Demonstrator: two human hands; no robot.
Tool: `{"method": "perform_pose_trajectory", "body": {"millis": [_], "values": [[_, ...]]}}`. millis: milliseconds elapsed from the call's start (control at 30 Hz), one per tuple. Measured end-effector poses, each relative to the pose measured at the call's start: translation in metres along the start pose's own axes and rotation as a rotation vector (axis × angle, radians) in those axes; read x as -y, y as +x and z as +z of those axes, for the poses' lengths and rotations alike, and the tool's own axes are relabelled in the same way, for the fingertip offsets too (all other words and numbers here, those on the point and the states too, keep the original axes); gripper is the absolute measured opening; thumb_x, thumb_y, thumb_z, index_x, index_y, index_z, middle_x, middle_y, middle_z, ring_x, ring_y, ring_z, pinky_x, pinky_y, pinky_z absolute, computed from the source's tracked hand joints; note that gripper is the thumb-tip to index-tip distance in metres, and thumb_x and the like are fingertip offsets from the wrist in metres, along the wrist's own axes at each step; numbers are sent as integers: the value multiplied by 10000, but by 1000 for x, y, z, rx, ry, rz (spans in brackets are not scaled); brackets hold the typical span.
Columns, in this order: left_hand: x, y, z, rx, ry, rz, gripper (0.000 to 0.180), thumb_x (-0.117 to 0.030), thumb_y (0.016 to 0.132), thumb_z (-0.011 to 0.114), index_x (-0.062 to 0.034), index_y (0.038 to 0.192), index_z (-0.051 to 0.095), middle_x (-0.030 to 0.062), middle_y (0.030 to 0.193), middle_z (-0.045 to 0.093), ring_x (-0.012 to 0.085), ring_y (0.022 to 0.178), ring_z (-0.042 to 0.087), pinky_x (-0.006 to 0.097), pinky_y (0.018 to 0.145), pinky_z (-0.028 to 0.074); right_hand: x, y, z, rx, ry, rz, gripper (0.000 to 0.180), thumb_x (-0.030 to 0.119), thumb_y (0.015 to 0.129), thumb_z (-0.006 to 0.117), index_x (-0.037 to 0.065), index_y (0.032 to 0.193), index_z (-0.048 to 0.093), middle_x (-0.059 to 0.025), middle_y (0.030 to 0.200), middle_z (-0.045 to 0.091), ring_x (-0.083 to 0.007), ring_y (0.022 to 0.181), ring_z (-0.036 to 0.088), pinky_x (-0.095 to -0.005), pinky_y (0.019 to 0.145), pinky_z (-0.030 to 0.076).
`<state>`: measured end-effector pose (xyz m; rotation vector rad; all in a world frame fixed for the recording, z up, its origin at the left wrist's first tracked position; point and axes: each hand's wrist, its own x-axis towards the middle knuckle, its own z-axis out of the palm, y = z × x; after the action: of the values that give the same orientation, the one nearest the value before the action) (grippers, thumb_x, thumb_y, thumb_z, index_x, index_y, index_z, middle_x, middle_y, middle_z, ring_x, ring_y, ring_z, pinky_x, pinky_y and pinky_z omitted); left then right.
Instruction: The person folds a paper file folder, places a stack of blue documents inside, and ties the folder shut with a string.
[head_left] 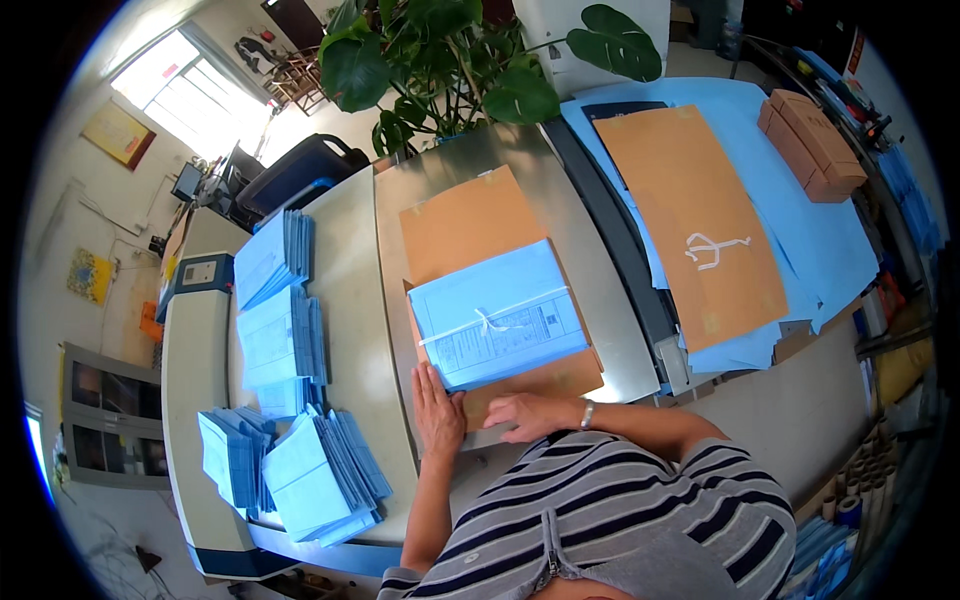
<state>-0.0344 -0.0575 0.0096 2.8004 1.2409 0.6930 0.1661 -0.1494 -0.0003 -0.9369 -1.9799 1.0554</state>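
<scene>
The left hand (438,410) is laid open, with its fingers straight and close together, and it has hold of nothing; its fingertips are just beside the near left corner of the blue packet (500,296). The right hand (522,414) has its fingers partly bent, at the near edge of the brown board (470,232); whether it pinches this edge, I cannot tell. The packet lies flat on the board, just ahead of both hands. It is rectangular, with a printed form on its upper face, and a white string (486,321) crosses it, tied in a bow. Well left of the left hand stand blue bundles (303,482).
</scene>
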Motion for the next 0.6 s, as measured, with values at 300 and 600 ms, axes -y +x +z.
{"method": "perform_pose_trajectory", "body": {"millis": [300,600], "values": [[-29,36,-13,314,171,165,807,-391,895,681,-54,1539,333,199,1602,304,432,1502,206,661,1164,188,42,-92,-64,-1021,-567,376,471,163,667,846,43,980,515,-125,852,514,-342,811,537,-406,749,457],[-88,55,-13,299,192,-124,1263,-776,570,774,-151,1563,305,270,1601,234,548,1467,151,806,1054,92,14,-104,-60,-768,-650,854,371,306,835,743,17,991,570,-170,927,650,-357,801,685,-478,643,523]]}}
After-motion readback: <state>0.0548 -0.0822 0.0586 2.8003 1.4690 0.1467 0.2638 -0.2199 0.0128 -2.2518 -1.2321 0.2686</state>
